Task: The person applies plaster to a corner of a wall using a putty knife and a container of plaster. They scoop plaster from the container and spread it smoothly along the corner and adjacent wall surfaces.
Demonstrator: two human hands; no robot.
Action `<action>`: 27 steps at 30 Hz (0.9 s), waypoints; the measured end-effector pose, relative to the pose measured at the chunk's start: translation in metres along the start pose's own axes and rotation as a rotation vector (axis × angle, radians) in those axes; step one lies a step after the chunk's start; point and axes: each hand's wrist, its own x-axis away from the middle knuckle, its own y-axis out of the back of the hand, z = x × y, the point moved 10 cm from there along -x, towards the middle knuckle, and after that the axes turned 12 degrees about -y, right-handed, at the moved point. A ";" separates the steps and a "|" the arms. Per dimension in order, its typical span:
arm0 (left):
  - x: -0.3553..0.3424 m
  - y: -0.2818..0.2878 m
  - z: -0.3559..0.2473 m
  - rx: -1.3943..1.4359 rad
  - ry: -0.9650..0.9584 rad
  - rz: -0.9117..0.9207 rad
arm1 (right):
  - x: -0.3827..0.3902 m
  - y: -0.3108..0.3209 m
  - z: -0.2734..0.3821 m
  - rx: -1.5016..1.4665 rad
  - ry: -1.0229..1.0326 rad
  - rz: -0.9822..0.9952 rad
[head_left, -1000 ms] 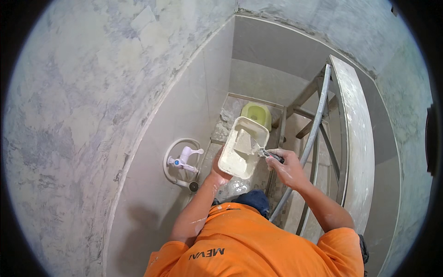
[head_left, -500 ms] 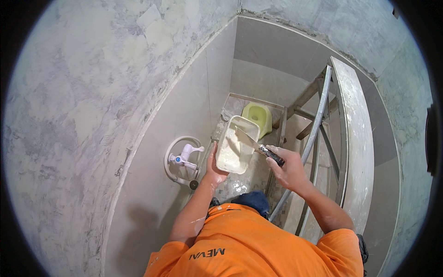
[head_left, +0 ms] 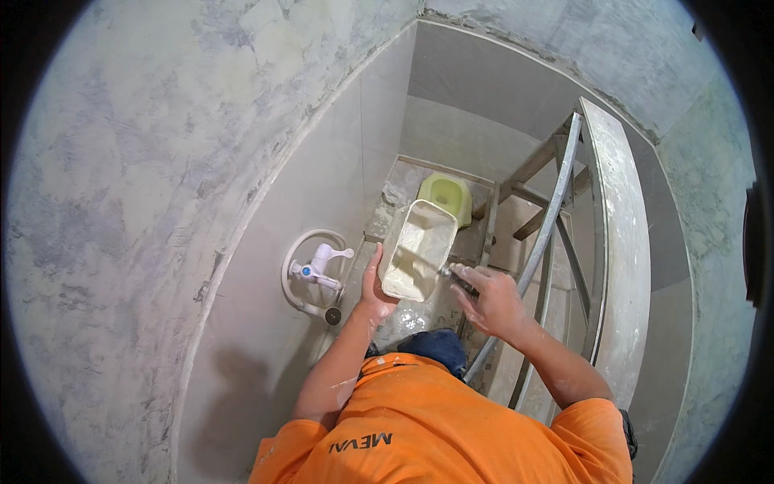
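My left hand (head_left: pixel 376 292) supports a pale rectangular plastic tub (head_left: pixel 432 223) at its left side, with white paste smeared inside. The tub is tipped so that its inside faces up toward me. My right hand (head_left: pixel 492 302), dusted with white, grips a putty knife (head_left: pixel 452 273) at the tub's right edge. Its blade reaches down into the tub and is hard to make out. Both forearms come up from the orange shirt (head_left: pixel 439 419) at the lower edge.
A metal scaffold stand (head_left: pixel 556 211) with a long plank (head_left: pixel 619 210) fills the right side. A green squat toilet (head_left: pixel 446 194) lies beyond the tub. A white tap (head_left: pixel 317 270) with a looped hose is on the left wall (head_left: pixel 266 339). Plastered walls (head_left: pixel 145 161) surround me.
The tub has shifted slightly leftward and stands more upright. The knife blade has sunk lower into the tub, and my right hand has turned and shifted a little.
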 end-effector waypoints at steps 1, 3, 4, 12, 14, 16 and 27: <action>0.000 0.000 0.001 0.016 0.002 -0.012 | 0.000 -0.001 -0.004 0.001 -0.002 0.001; 0.001 -0.005 0.002 0.027 0.009 -0.018 | -0.002 -0.006 -0.024 0.192 -0.095 -0.032; 0.000 -0.008 -0.001 0.009 -0.028 -0.012 | -0.002 -0.013 -0.030 0.192 -0.097 -0.035; 0.002 -0.014 -0.028 0.016 -0.203 -0.085 | 0.018 -0.068 -0.041 -0.253 -0.275 0.129; 0.001 -0.005 -0.020 0.017 -0.185 -0.064 | 0.024 -0.094 -0.057 -0.595 -0.417 0.243; 0.001 0.001 -0.016 0.021 -0.177 -0.046 | 0.033 -0.099 -0.049 -0.812 -0.608 0.342; 0.002 -0.009 0.006 -0.006 -0.100 0.012 | 0.028 -0.111 -0.075 -1.195 -0.830 0.347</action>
